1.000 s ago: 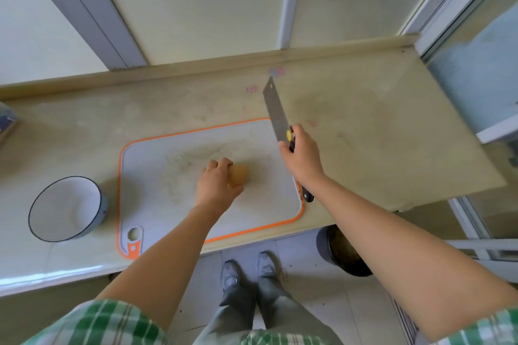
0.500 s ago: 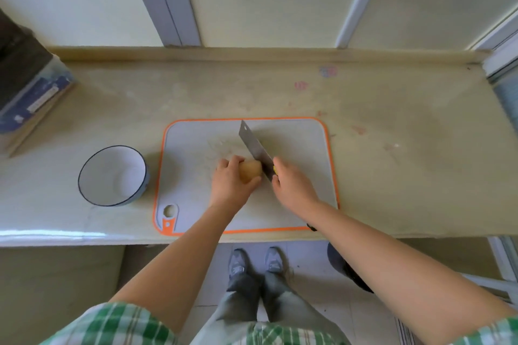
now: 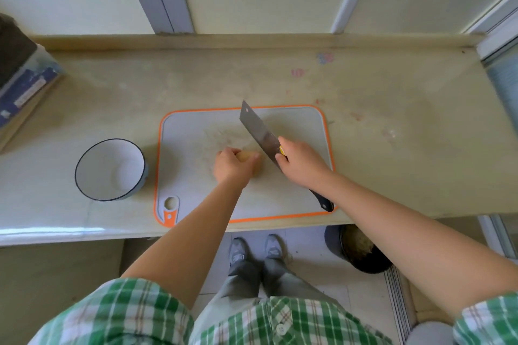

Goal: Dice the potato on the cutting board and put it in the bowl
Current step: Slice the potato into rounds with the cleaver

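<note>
A pale beige counter (image 3: 364,148) runs across the view, and on it, toward its near edge, lies a grey cutting board (image 3: 196,193) with an orange rim, which serves as the landmark here. A stack of boxes (image 3: 19,84) sits well to the left of the board, at the counter's far left end. A dark bin (image 3: 361,252) stands on the floor below the board's near right corner. Just beside the board's left edge stands a white bowl (image 3: 110,169) with a dark rim, with nothing visible inside it. Over the right half of the board, the right hand (image 3: 301,164) is wrapped around the handle of a cleaver (image 3: 259,133), whose blade angles toward the board's far edge. Near the board's middle, the left hand (image 3: 232,166) is curled over the potato (image 3: 251,159), pressing it against the board, with the blade just beside its right side.
</note>
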Available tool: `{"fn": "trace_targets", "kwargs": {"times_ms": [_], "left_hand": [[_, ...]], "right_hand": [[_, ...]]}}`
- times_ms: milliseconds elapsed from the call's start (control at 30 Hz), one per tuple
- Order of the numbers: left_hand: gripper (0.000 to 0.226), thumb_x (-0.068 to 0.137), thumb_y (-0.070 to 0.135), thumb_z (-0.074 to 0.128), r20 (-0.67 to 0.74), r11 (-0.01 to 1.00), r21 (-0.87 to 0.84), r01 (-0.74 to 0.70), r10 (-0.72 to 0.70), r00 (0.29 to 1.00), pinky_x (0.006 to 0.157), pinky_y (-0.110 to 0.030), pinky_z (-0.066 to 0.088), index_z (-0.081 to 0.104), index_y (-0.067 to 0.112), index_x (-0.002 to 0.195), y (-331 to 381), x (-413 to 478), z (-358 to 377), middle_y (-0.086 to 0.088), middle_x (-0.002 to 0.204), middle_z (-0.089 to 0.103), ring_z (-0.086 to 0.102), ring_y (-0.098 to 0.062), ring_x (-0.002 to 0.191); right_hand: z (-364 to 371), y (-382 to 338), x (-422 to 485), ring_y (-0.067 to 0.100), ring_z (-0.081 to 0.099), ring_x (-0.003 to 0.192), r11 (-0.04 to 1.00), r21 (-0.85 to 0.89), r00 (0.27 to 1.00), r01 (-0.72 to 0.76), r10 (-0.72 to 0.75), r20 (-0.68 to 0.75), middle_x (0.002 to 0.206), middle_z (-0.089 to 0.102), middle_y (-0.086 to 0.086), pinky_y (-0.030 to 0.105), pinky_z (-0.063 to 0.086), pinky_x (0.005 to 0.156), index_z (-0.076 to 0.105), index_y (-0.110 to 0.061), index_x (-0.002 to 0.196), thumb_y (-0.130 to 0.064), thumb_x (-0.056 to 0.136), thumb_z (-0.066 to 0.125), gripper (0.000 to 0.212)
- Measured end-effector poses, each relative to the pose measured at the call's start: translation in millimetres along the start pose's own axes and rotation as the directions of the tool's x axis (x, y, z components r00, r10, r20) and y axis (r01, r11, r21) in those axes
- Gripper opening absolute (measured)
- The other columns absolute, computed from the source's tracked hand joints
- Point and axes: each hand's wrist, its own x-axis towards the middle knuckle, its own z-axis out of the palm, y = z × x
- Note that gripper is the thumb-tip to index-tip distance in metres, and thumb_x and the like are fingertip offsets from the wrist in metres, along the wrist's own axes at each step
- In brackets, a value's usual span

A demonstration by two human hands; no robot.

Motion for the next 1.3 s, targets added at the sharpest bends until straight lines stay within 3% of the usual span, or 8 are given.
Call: {"fn": "trace_targets", "kwargs": {"times_ms": [67,467,667,833,933,1067,1300], "left_hand": [[0.054,0.077,0.044,0.076,0.001,1.000,0.000,-0.004,0.004,1.000,0.062,-0.035,0.058,0.057,0.014,0.116,1,1,0,-0.006,0.116,0.058,0.067,-0.029,0.086],[0.052,0.066,0.055,0.079,-0.029,0.999,0.019,-0.047,0.048,0.998,0.074,-0.041,0.059,0.061,0.021,0.100,-7,7,0,-0.001,0.103,0.063,0.066,-0.024,0.086],[0.047,0.068,0.048,0.082,-0.017,0.996,-0.043,-0.072,0.072,0.997,0.074,-0.042,0.059,0.060,0.022,0.100,-10,7,-3,-0.001,0.102,0.061,0.062,-0.020,0.085],[0.041,0.074,0.038,0.081,-0.002,0.994,-0.087,-0.060,0.060,0.998,0.073,-0.042,0.060,0.059,0.018,0.102,-10,4,-5,-0.003,0.103,0.060,0.060,-0.011,0.073],[0.042,0.073,0.039,0.081,-0.004,0.994,-0.081,-0.074,0.073,0.997,0.070,-0.040,0.061,0.059,0.019,0.103,-10,1,-5,-0.003,0.106,0.059,0.060,-0.014,0.080],[0.043,0.074,0.037,0.081,0.007,0.992,-0.102,-0.071,0.072,0.997,0.070,-0.038,0.061,0.059,0.018,0.106,-6,-2,-7,-0.003,0.105,0.060,0.061,-0.020,0.089],[0.047,0.076,0.035,0.080,0.010,0.990,-0.124,-0.071,0.072,0.997,0.071,-0.037,0.061,0.060,0.013,0.112,-4,-5,-9,-0.001,0.099,0.060,0.060,-0.016,0.081]], "right_hand": [[1,-1,-3,0.041,0.056,0.089,1.000,-0.005,1.000,0.006,-0.006,0.027,0.097,0.061,0.022,0.033,0.029,0.061,0.047,-0.008,0.096,-0.017,0.094,0.045,0.010],[-14,-3,-12,0.039,0.056,0.089,0.999,-0.048,0.989,0.014,-0.007,0.147,0.096,0.061,0.022,0.033,0.034,0.063,0.043,-0.014,0.091,-0.013,0.092,0.044,0.002],[5,-1,-2,0.037,0.056,0.085,1.000,-0.024,0.991,-0.011,0.015,0.131,0.093,0.060,0.020,0.032,0.034,0.062,0.046,-0.008,0.098,-0.015,0.094,0.043,0.008],[35,7,-11,0.039,0.056,0.078,0.997,0.061,0.998,-0.038,0.034,0.057,0.082,0.059,0.018,0.034,0.032,0.058,0.047,-0.005,0.103,-0.018,0.095,0.046,0.015],[36,9,-12,0.039,0.056,0.077,0.997,0.062,0.999,-0.037,0.035,0.036,0.082,0.058,0.017,0.034,0.031,0.057,0.047,-0.005,0.103,-0.019,0.095,0.046,0.015],[22,6,-5,0.039,0.056,0.077,0.999,0.038,1.000,-0.013,0.013,0.006,0.081,0.058,0.018,0.033,0.030,0.057,0.047,-0.007,0.099,-0.019,0.095,0.047,0.013],[-3,-2,-8,0.032,0.042,0.067,1.000,-0.006,1.000,0.019,-0.019,0.022,0.073,0.048,0.010,0.034,0.028,0.057,0.036,-0.015,0.087,-0.018,0.094,0.045,0.012]]}}
